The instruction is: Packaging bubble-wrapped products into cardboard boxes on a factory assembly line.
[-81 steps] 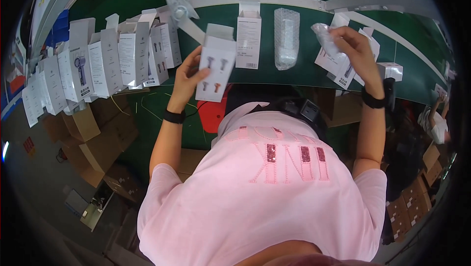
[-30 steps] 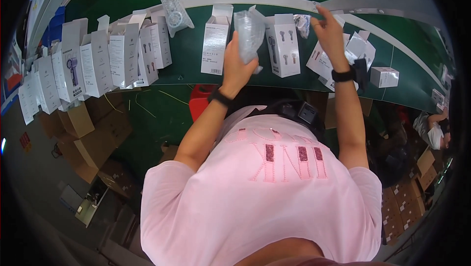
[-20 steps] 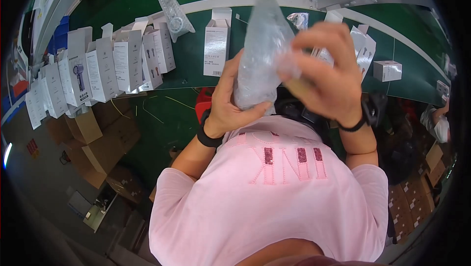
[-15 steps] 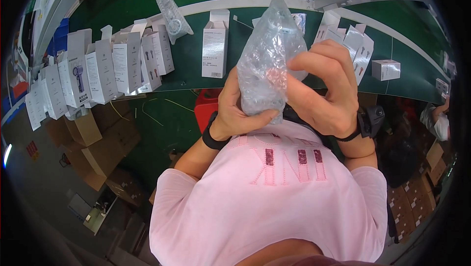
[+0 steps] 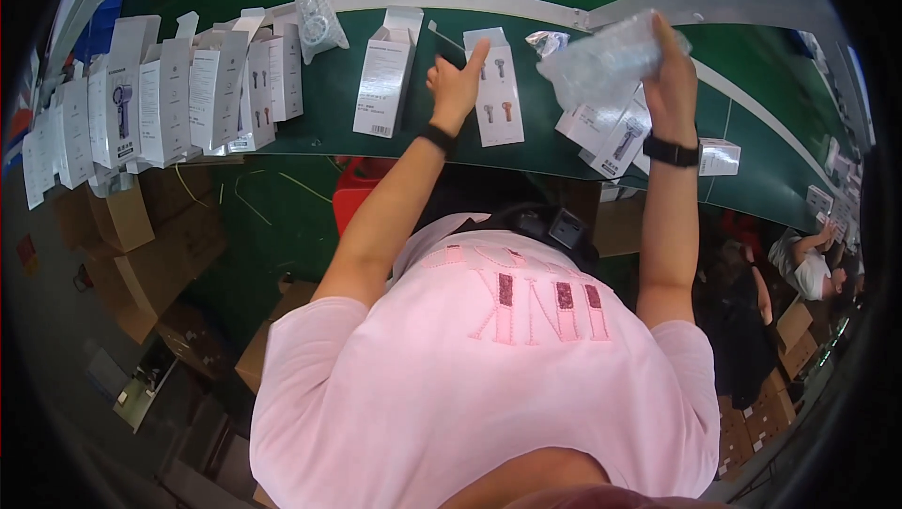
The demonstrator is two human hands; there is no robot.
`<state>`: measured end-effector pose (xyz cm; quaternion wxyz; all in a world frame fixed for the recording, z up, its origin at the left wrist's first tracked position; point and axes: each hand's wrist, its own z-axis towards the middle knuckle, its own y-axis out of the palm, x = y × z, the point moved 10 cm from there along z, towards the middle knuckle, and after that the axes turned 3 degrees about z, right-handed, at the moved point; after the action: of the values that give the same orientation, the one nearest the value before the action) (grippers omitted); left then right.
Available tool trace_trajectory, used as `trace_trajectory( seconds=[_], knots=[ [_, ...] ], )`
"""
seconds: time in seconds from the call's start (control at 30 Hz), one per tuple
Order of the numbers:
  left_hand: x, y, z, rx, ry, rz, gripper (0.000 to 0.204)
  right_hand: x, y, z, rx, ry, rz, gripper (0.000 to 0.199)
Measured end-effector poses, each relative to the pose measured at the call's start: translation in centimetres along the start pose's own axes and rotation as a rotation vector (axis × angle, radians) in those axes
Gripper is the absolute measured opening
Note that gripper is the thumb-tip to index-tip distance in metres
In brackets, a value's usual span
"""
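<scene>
What is inside the bubble bag (image 5: 597,63) is too cloudy to see, and the right hand (image 5: 673,82) covers one end of it. The left hand (image 5: 454,91) hides a bit of a white box (image 5: 501,115), and I can't tell if it grips anything. In the row of boxes (image 5: 164,105), each hides part of the next. The pink shirt (image 5: 489,396) is cut off at the bottom. Far right, a person (image 5: 803,265) is small and blurry.
</scene>
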<state>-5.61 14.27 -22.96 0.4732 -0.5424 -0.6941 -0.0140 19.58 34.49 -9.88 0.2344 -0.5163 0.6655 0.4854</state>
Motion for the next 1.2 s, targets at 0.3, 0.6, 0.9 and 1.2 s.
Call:
trace_trajectory(
  seconds=[0.3, 0.6, 0.9, 1.2],
  knots=[
    [6.0, 1.4, -4.2, 0.03, 0.383, -0.055, 0.097, 1.4, 0.4, -2.8, -0.038, 0.07, 0.036, 0.048],
    [8.4, -1.2, -14.8, -1.11, -0.071, -1.135, 0.046, -12.1, 6.3, -8.1, -0.322, -0.179, 0.21, 0.032],
    [17.3, -3.1, -17.5, -0.919, 0.525, -0.583, 0.045, -20.0, 17.2, -10.8, -0.776, -0.351, 0.361, 0.023],
    [16.0, -8.4, -19.4, -0.469, 0.757, -0.557, 0.036, -9.6, 21.1, -17.5, -1.125, 0.124, 0.159, 0.021]
  ],
)
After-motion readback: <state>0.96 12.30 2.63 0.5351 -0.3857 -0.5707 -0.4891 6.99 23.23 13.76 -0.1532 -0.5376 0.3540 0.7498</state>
